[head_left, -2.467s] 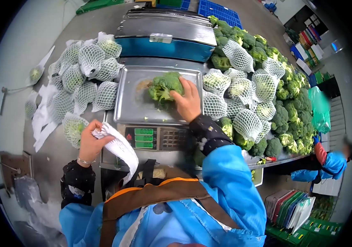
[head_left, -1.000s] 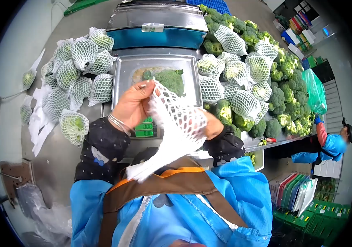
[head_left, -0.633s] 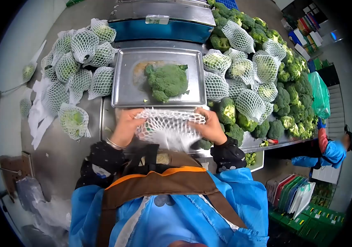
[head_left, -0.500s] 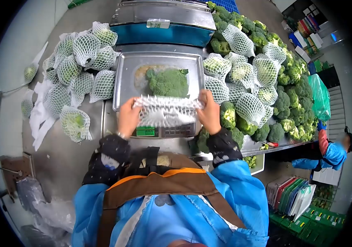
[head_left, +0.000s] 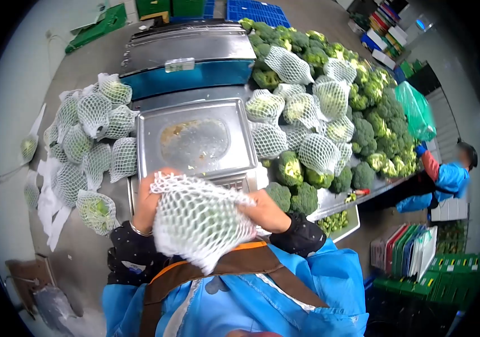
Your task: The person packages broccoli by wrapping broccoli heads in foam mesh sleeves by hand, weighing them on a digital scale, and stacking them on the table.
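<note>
A white foam net sleeve (head_left: 198, 216) hangs between my hands in front of my apron, with green broccoli showing faintly through its mesh. My left hand (head_left: 148, 203) is closed on the sleeve's left upper edge. On the opposite side, my right hand (head_left: 268, 212) grips it with the thumb over the mesh. The sleeve hides some fingers of both hands. Just beyond them is the metal weighing scale tray (head_left: 240, 160), marked by a brownish wet stain. The sleeve and my hands partly cover the scale's front panel.
Netted broccoli (head_left: 94, 112) lies piled left of the scale. To the right are more netted heads (head_left: 318, 151) and a large heap of bare broccoli (head_left: 386, 115). A steel and blue machine (head_left: 189, 56) stands behind. A co-worker (head_left: 447, 180) is at far right.
The broccoli has left the scale tray and is now inside the foam net sleeve. Both hands have come down toward my body with it, and the view has shifted.
</note>
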Motion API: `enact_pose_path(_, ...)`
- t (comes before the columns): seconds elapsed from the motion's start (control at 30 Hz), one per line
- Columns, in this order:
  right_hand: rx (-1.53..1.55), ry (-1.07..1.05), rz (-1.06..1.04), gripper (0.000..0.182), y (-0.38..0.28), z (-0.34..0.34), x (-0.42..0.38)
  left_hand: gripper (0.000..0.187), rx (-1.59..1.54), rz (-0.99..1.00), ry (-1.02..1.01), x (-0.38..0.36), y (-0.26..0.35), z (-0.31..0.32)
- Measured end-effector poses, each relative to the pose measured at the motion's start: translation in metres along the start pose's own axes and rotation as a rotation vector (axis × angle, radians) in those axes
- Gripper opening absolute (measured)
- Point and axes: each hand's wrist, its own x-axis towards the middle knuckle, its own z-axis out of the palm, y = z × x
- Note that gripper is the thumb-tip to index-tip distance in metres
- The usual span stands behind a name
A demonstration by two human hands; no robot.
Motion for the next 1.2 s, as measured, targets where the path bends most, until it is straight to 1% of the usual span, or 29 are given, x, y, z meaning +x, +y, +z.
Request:
enact_pose_path(0.03,0.064,-0.117,-0.009,0.021,-0.004,0.005,-0.004,0.030,-0.104,-0.211,-0.024,-0.016,-0.026,-0.015)
enact_pose_path(0.07,-0.049,-0.165,-0.025,0.023,-0.010,0.004,-0.005,0.033,-0.203,-0.424,-0.027,-0.031,-0.051,-0.031)
enact_pose_path(0.13,-0.313,0.097,0.026,0.020,-0.042,0.003,-0.010,0.031,-0.647,-0.601,0.158,-0.037,-0.042,0.006)
enact_pose_path(0.17,0.010,0.246,-0.019,0.018,-0.035,0.002,-0.006,0.031,0.140,-0.072,0.094,-0.052,-0.091,-0.008)
enact_pose_path(0.2,0.400,0.271,0.034,0.016,-0.020,-0.002,0.007,0.032,0.224,-0.093,0.131,-0.057,-0.089,-0.002)
enact_pose_path(0.23,0.506,0.185,0.024,0.017,0.010,-0.006,0.013,0.035,0.541,-0.042,0.205,-0.060,-0.069,0.026)
enact_pose_path(0.27,0.607,0.096,0.009,0.018,0.031,-0.005,0.017,0.040,0.459,-0.041,0.176,-0.058,-0.062,0.037)
enact_pose_path(0.3,0.583,0.203,0.122,0.022,0.032,0.013,0.015,0.044,0.376,-0.043,0.149,-0.056,-0.055,0.048)
enact_pose_path(0.33,0.624,0.233,0.207,0.029,0.048,0.026,0.014,0.050,-0.100,-0.109,0.016,-0.049,-0.062,0.037)
enact_pose_path(0.4,0.415,0.168,0.280,0.046,0.077,0.013,0.004,0.064,-1.047,-0.250,-0.249,-0.032,-0.065,0.024)
enact_pose_path(0.43,0.520,0.007,0.062,0.055,0.086,-0.009,0.001,0.066,-1.035,-0.480,0.116,-0.027,-0.056,0.024)
enact_pose_path(0.47,0.832,0.113,-0.151,0.053,0.058,-0.004,-0.003,0.065,-0.987,-0.466,0.099,-0.010,-0.035,0.042)
enact_pose_path(0.5,0.772,0.119,-0.321,0.053,0.047,-0.010,-0.002,0.060,-0.761,-0.415,-0.014,0.005,-0.028,0.057)
enact_pose_path(0.53,0.709,0.125,-0.489,0.053,0.039,-0.019,0.000,0.050,-0.603,-0.444,0.080,0.021,-0.026,0.075)
enact_pose_path(0.57,0.691,0.197,-0.413,0.053,0.045,-0.033,0.006,0.042,-0.562,-0.496,0.008,0.034,-0.022,0.095)
enact_pose_path(0.6,0.663,0.265,-0.344,0.054,0.045,-0.049,0.013,0.038,-0.676,-0.533,-0.095,0.047,-0.027,0.111)
enact_pose_path(0.67,0.852,0.367,-0.342,0.048,0.042,-0.087,0.026,0.039,-0.717,-0.504,-0.232,0.070,-0.034,0.123)
enact_pose_path(0.73,0.798,0.480,-0.322,0.048,-0.005,-0.111,0.029,0.036,-0.658,-0.518,-0.168,0.071,-0.029,0.127)
enact_pose_path(0.8,0.289,0.874,-0.520,0.049,-0.006,-0.164,0.053,0.034,-0.501,-0.556,-0.192,0.064,-0.021,0.123)
enact_pose_path(0.83,-0.177,0.905,-0.480,0.057,0.008,-0.213,0.067,0.032,-0.436,-0.593,-0.210,0.064,-0.024,0.118)
enact_pose_path(0.87,-0.592,1.201,-0.243,0.065,-0.002,-0.217,0.066,0.029,-0.413,-0.602,-0.187,0.064,-0.030,0.114)
enact_pose_path(0.93,-1.076,0.909,0.282,0.071,0.008,-0.256,0.071,0.025,-0.392,-0.636,-0.141,0.064,-0.033,0.106)
enact_pose_path(0.97,-1.173,0.812,0.297,0.069,0.008,-0.269,0.070,0.024,-0.400,-0.627,-0.121,0.062,-0.035,0.098)
enact_pose_path(1.0,-1.069,0.796,0.108,0.067,-0.001,-0.275,0.061,0.023,-0.412,-0.619,-0.092,0.058,-0.037,0.086)
enact_pose_path(1.07,-0.938,0.956,-0.151,0.062,-0.022,-0.294,0.038,0.020,-0.378,-0.593,0.073,0.048,-0.036,0.064)
enact_pose_path(1.1,-0.852,1.079,-0.154,0.057,-0.035,-0.319,0.026,0.019,-0.395,-0.564,0.188,0.040,-0.039,0.048)
enact_pose_path(1.13,-0.844,1.216,-0.173,0.056,-0.048,-0.354,0.011,0.018,-0.411,-0.537,0.305,0.029,-0.043,0.032)
enact_pose_path(1.17,-1.097,1.381,-0.102,0.067,-0.052,-0.388,-0.005,0.017,-0.416,-0.505,0.393,0.017,-0.046,0.019)
enact_pose_path(1.2,-1.256,1.476,0.242,0.082,-0.066,-0.398,-0.019,0.015,-0.422,-0.469,0.483,0.005,-0.050,0.005)
